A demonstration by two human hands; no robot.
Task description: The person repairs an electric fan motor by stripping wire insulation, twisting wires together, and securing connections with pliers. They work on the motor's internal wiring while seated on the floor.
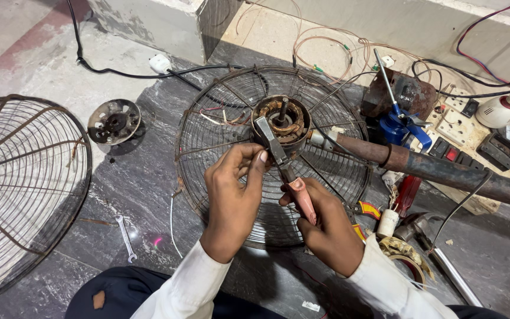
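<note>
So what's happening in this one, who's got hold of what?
A person sits on the floor over a rusty fan guard with the motor at its centre. The right hand grips pink-handled pliers, jaws at the motor housing. The left hand steadies them near the rim. A second guard, a wrench and a hammer lie nearby.

Single head-worn camera, looking steeply down and forward from above the person's lap, close range over both forearms, fan guard (273, 153) centred in frame, dark stone floor (143, 189) filling the field, no second view
</note>
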